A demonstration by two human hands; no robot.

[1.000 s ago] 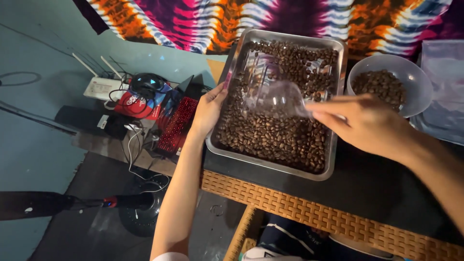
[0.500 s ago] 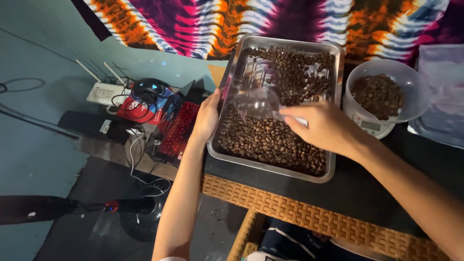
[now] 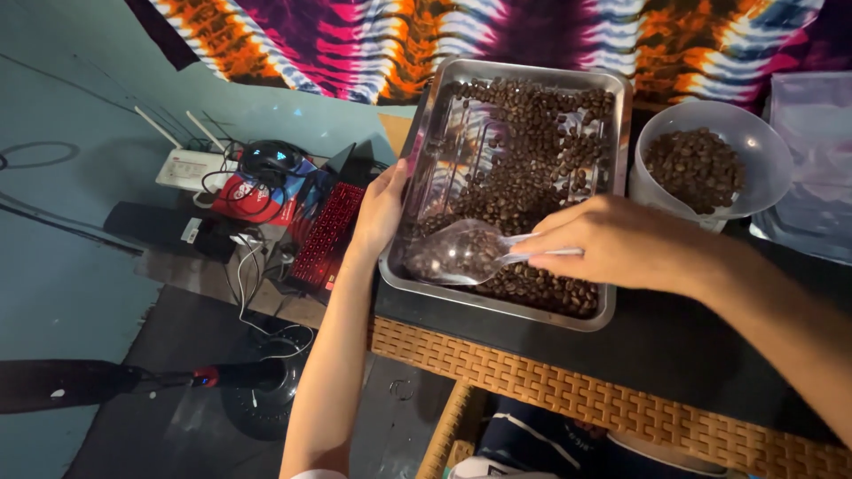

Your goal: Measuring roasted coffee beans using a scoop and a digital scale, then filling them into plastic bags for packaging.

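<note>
A clear plastic scoop (image 3: 461, 253) is gripped by its handle in the closed fingers of the right hand (image 3: 621, 244), its bowl lying low in the near left corner of a metal tray (image 3: 519, 315) and loaded with coffee beans (image 3: 532, 168). The tray's left rim is clasped by the left hand (image 3: 382, 208), thumb inside. A translucent bowl (image 3: 763, 151), part-filled with beans, is seen just right of the tray. At the far right a clear plastic bag (image 3: 812, 168) lies flat. Down on the left, a white router (image 3: 188, 167) and a red package (image 3: 253, 197) are placed among cables.
</note>
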